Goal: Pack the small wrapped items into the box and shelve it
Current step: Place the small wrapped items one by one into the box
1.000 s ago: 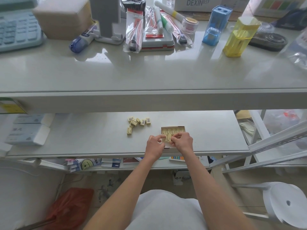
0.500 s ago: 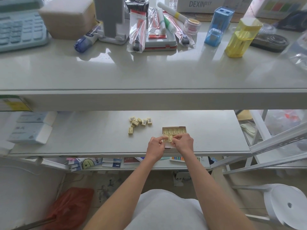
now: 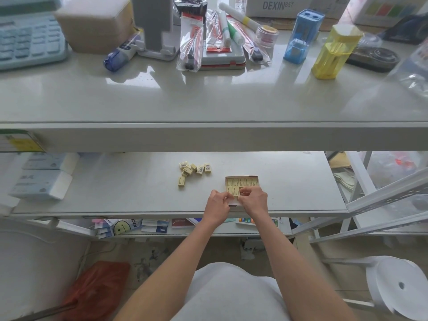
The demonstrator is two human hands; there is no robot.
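Box (image 3: 242, 177) is open and parked right at the front edge of the lower shelf (image 3: 115, 181). Why so close to the person? (stackr)

Easy reach, I'd guess. The far row is already full of wrapped items (image 3: 240, 182) laid flat side by side, so it looks like they're filling back to front and working the near end. (binmod)

And the hands? (stackr)

Right hand (image 3: 253, 199) has its fingertips curled, pinching one piece (image 3: 235, 192) and seating it in the second row. Left hand (image 3: 217, 202) is curled against the box's near-left corner, probably gripping it so the light thing doesn't skid while the piece gets pressed in. It's tiny in the view though, so it might be touching that same piece too. (binmod)

Rest of them? (stackr)

Loose pile (image 3: 193, 169) sits up and left of the box on the same shelf, apart from it but near enough to grab one at a time. Maybe half packed by my reckoning, and shelving isn't close yet. (binmod)
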